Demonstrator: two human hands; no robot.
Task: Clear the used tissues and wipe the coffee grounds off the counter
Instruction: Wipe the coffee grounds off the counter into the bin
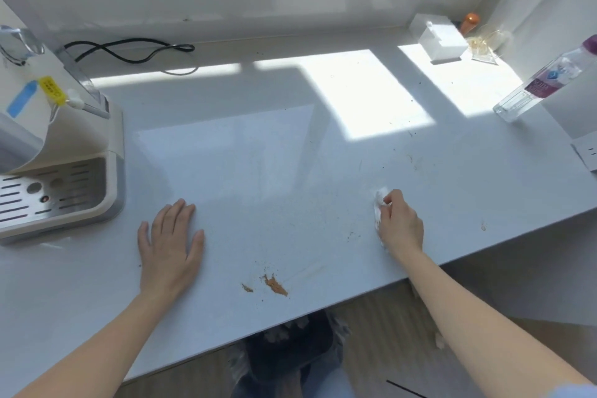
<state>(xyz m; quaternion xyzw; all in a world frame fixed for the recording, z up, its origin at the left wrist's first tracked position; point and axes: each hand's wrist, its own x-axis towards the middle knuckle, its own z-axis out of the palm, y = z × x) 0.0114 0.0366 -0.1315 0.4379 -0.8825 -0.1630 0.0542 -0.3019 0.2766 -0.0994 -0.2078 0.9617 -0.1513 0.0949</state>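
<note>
Right hand (pixel 400 223) is curling shut around a crumpled tissue (pixel 378 203), pressing it to the counter (pixel 258 145) at near right, likely for wiping. Most of the tissue is hidden under the fingers. Left hand (pixel 169 241) is lying flat and open, gripping nothing, near left, probably bracing. Grounds (pixel 274 284) are sitting between the hands near the front edge, apart from both; finer specks are scattering toward the tissue, hard to make out. Coffee machine (pixel 61 152) at left is cut off. Bottle (pixel 542 81) is standing far right.

Coffee machine (pixel 61 152) left on counter (pixel 274 145), bottle (pixel 546 81) right
</note>
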